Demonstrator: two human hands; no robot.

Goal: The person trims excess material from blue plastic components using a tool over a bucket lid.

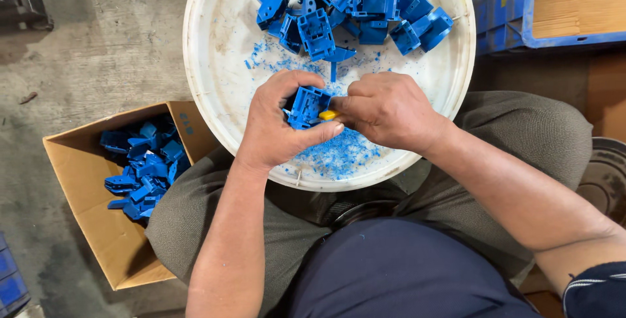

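White round tray point(215, 50) on the lap, heaped with blue plastic parts point(355, 1); cardboard box point(98, 227) of like parts beside it on the floor. Step in hand, by judgement: trimming. Left hand point(277, 125) clasped one blue part point(308, 106) over the tray; right hand point(388, 109) pinched a yellow-handled tool point(328, 115) against it, the next cut needing a steady grip.

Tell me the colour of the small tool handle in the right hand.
Yellow: the small tool handle peeks from the right hand, head view.

The single head-worn camera looked almost straight down from close above the seated person's lap, taking in a white round tray point(202, 63) ahead, a cardboard box point(85, 227) left, and the concrete floor point(98, 37).
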